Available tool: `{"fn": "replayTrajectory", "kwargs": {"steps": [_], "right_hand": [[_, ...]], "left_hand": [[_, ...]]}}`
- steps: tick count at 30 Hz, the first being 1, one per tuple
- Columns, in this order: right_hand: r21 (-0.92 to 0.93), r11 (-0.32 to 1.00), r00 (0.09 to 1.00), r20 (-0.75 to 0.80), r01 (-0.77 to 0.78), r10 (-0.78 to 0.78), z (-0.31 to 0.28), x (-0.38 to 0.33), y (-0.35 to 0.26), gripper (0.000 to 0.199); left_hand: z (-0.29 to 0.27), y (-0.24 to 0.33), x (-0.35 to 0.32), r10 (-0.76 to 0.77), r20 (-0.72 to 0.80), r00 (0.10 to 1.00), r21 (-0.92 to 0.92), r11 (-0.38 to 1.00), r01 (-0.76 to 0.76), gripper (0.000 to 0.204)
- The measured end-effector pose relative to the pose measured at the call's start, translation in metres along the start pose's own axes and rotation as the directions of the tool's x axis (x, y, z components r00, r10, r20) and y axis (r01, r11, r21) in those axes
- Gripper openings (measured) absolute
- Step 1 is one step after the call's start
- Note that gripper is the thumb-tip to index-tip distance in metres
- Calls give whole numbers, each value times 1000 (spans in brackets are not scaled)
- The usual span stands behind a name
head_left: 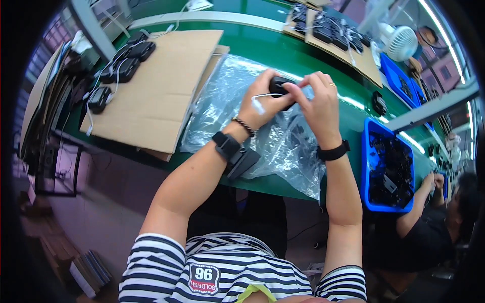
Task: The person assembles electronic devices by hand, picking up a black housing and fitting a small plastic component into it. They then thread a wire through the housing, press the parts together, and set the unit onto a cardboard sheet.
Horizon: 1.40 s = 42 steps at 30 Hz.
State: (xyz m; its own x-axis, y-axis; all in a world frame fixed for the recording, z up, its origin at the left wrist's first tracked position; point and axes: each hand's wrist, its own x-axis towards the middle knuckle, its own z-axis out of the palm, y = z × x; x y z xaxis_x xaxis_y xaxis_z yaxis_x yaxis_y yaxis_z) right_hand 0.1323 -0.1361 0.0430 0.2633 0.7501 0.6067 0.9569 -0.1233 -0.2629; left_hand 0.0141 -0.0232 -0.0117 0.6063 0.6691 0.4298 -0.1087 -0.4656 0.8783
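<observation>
My left hand (260, 103) is closed around a small black plastic device (279, 85) above a clear plastic bag. A short white cable with a white connector (257, 105) hangs from the device over my left hand. At the device's right side my right hand (319, 101) has thumb and fingers pinched together, the thumb against the casing; what lies between those fingertips is hidden. The clear plastic bag (222, 86) lies crumpled on the green table (247, 46) beneath both hands.
Cardboard sheets (161, 81) at left carry black devices (126, 69) with white cables. A blue bin (366, 166) of black parts stands at right, near a loose black part (378, 102). Farther back are a cardboard sheet of devices (328, 28) and a fan (401, 41). A co-worker (429, 227) sits at right.
</observation>
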Motion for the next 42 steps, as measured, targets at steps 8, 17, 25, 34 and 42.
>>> {"fn": "replayTrajectory", "kwargs": {"steps": [8, 17, 25, 34, 42], "right_hand": [[611, 791, 994, 94, -12, -57, 36, -3, 4, 37], [626, 778, 992, 126, -56, -30, 29, -9, 12, 41], [617, 786, 988, 143, -41, -61, 32, -10, 8, 44], [650, 760, 989, 102, 18, -111, 29, -6, 2, 35], [504, 857, 993, -10, 107, -118, 34, -7, 10, 25]], "left_hand": [[-17, -37, 8, -40, -40, 998, -79, 996, 37, 41], [-3, -24, 8, -3, -46, 999, -80, 997, -1, 41], [-10, -28, 9, -52, -20, 998, -88, 995, 50, 41], [-16, -36, 11, -79, 28, 996, -127, 989, 82, 43], [-18, -56, 16, 128, 91, 988, 130, 982, -139, 41]]}}
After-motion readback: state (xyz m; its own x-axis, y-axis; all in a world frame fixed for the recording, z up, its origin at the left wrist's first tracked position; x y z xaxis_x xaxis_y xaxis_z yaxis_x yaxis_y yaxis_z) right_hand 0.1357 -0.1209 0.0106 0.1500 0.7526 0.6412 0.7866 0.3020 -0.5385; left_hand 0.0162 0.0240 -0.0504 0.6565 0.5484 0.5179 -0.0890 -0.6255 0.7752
